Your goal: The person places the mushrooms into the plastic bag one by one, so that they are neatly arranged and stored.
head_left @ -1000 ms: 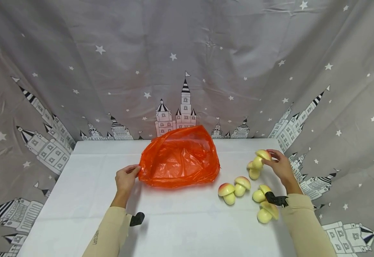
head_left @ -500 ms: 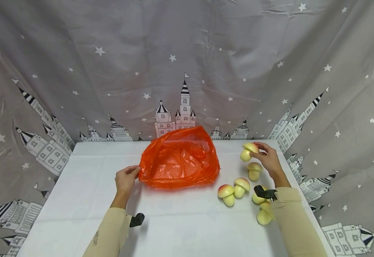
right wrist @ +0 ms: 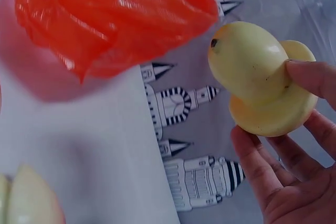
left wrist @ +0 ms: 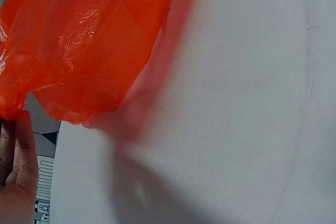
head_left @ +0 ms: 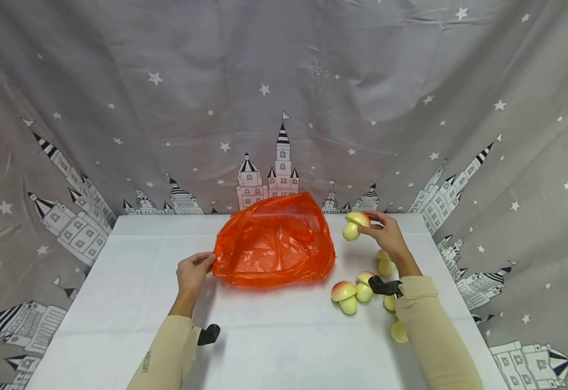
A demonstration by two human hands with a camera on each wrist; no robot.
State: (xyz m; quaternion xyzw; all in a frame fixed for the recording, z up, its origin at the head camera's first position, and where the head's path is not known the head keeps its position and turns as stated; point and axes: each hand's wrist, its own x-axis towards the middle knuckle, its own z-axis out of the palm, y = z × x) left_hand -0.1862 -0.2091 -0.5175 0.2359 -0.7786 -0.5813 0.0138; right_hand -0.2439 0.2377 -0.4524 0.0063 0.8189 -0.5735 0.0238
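Note:
An orange-red plastic bag (head_left: 274, 249) stands with its mouth spread toward me at the middle of the table. My left hand (head_left: 193, 276) pinches the bag's left edge between thumb and fingers; the left wrist view shows the fingertips (left wrist: 22, 121) at the gathered film. My right hand (head_left: 386, 235) grips a yellow toy mushroom (head_left: 354, 226) with a reddish cap, held up to the right of the bag. In the right wrist view the thumb presses the mushroom (right wrist: 249, 64) from above, the fingers under its cap, with the bag (right wrist: 121, 19) a short way off.
Several similar mushrooms lie on the white table (head_left: 274, 346): a pair (head_left: 344, 295) right of the bag's front, one (head_left: 385, 265) below my right hand, others (head_left: 399, 331) partly behind the right sleeve. A grey curtain (head_left: 284, 81) with castles and stars hangs behind the table.
My right hand has lifted the mushroom and carried it left, from beside another mushroom toward the bag. The left hand and the bag have stayed in place.

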